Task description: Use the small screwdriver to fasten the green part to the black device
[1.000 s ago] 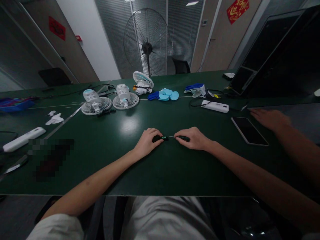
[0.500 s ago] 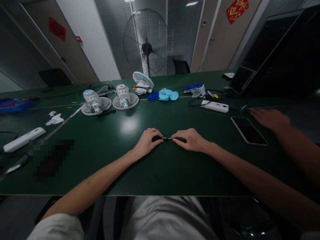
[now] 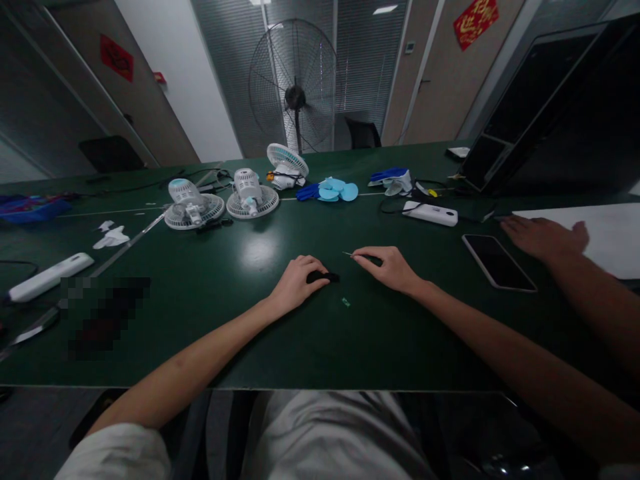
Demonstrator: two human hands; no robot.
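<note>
The green chip (image 3: pixel 345 302) is located flat on the table (image 3: pixel 280 347), toward the near edge from the black part (image 3: pixel 333 277) and apart from both hands. The black part is gripped at its left end by the left hand (image 3: pixel 295 283); the thumb and fingers are closed on it, and its right end is left exposed. The tool (image 3: pixel 374 259) is held in the right hand (image 3: pixel 395 270), pinched near its thin metal tip between thumb and fingertips, with the remaining fingers curled. The tip is pointed left, above and apart from the black part.

To the right, a phone (image 3: pixel 499 263) is laid face up. Beyond it, a sheet (image 3: pixel 613 233) is partly covered by another person's hand (image 3: pixel 540 239). A white case (image 3: pixel 431 213) is placed farther back, near a glove (image 3: pixel 396 181). Light-blue discs (image 3: pixel 338 190) and three small fans (image 3: pixel 249 193) are set along the far side. A large fan (image 3: pixel 295 97) is positioned behind the table.
</note>
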